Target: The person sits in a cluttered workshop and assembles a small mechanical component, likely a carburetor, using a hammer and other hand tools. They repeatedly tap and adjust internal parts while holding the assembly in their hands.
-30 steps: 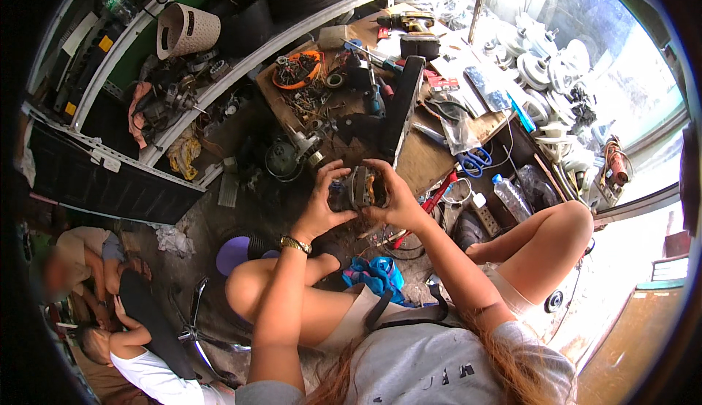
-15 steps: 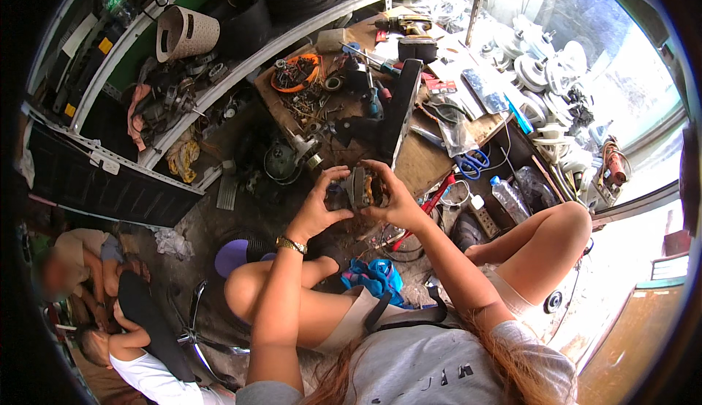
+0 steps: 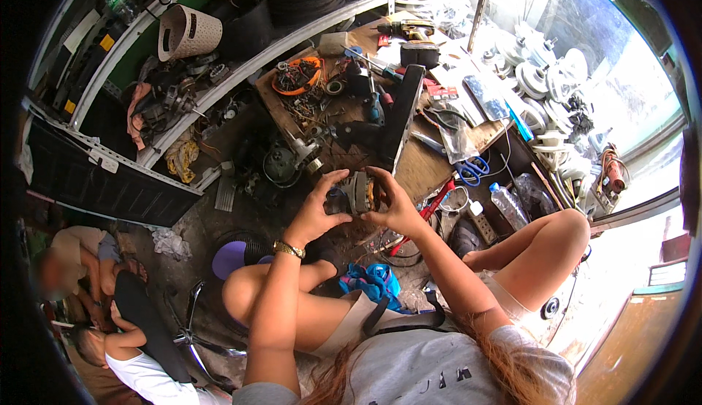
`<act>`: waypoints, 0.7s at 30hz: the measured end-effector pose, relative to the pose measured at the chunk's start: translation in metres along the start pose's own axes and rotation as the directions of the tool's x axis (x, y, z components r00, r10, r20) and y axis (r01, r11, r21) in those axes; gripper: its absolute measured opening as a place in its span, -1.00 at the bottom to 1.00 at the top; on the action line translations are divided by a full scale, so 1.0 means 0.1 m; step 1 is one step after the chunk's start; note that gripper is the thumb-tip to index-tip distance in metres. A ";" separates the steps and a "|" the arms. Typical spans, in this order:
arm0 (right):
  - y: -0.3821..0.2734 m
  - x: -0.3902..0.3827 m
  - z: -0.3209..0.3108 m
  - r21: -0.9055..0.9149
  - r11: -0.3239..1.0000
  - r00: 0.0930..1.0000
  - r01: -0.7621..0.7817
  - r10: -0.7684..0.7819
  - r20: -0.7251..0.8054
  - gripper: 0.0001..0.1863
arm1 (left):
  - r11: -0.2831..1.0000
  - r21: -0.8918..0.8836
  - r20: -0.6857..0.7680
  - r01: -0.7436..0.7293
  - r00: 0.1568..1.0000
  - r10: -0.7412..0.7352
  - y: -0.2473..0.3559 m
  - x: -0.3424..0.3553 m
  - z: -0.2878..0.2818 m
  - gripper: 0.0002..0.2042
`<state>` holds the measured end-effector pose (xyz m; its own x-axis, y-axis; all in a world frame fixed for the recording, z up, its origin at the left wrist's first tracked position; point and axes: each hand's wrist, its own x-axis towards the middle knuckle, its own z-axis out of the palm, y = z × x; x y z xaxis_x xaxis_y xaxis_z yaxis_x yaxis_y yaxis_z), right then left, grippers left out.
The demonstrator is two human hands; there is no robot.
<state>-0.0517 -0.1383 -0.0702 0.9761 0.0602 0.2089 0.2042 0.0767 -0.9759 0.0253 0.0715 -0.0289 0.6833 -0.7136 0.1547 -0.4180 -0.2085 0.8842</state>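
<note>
Between the two hands, out in front of the bent knees, I am seeing a round metal part [image 3: 358, 191] being held up in the air. From far away, I am watching the left hand [image 3: 316, 211] curving its fingers and thumb around the dark end, and the right hand [image 3: 401, 207] curving around the end with orange bits. So both hands are gripping the part, one at each side, and neither is sitting nearer. The line through its middle seems to be running left to right, from palm to palm. The thumb tips are almost meeting under it. I cannot tell how hard the fingers are pressing.

Just past the left fingertips, a round motor [image 3: 281, 163] is sitting with its metal end pointing at them, crowding that side. Past the right hand, red handles [image 3: 437, 196] are lying close. Straight ahead, the worktop [image 3: 431, 162] is starting, and a long black bar [image 3: 404, 116] is standing in the way there. Blue scissors [image 3: 472, 171] are resting near its edge. Below the hands, a blue cloth [image 3: 380, 279] is lying by the legs.
</note>
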 end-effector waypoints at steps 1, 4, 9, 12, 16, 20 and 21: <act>0.00 -0.01 0.00 0.015 1.000 1.000 -0.005 0.006 -0.005 0.00 | 1.000 0.003 -0.008 0.014 1.000 -0.014 0.01 -0.01 0.01 -0.08; 0.01 -0.02 0.00 0.051 0.998 0.999 -0.023 0.024 -0.024 0.00 | 1.000 0.018 -0.015 0.008 1.000 -0.008 0.05 -0.02 0.02 -0.06; 0.01 -0.01 0.00 0.080 0.997 0.999 -0.023 0.026 -0.024 -0.01 | 0.999 0.042 -0.001 -0.032 0.999 0.032 0.04 -0.02 0.00 -0.05; 0.01 -0.01 -0.01 0.089 0.996 1.000 0.006 -0.003 -0.028 -0.02 | 0.999 0.035 0.006 -0.024 1.000 0.024 0.03 -0.02 0.00 -0.06; -0.06 0.02 -0.02 0.027 0.999 0.999 0.038 -0.038 -0.001 -0.05 | 0.999 0.038 0.021 -0.018 1.000 0.017 0.03 -0.03 -0.02 -0.07; -0.06 0.04 -0.05 -0.020 0.998 0.998 0.062 -0.061 0.024 -0.07 | 0.997 0.065 0.030 -0.034 0.999 0.032 0.05 -0.02 -0.04 -0.06; -0.05 0.04 -0.05 -0.007 0.998 0.998 0.058 -0.057 0.026 -0.07 | 0.997 0.069 0.032 -0.034 0.999 0.032 0.05 -0.02 -0.04 -0.07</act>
<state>-0.0481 -0.1434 -0.0644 0.9605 0.0819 0.2661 0.2605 0.0730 -0.9627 0.0240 0.0745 -0.0229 0.6501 -0.7409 0.1686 -0.4812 -0.2297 0.8460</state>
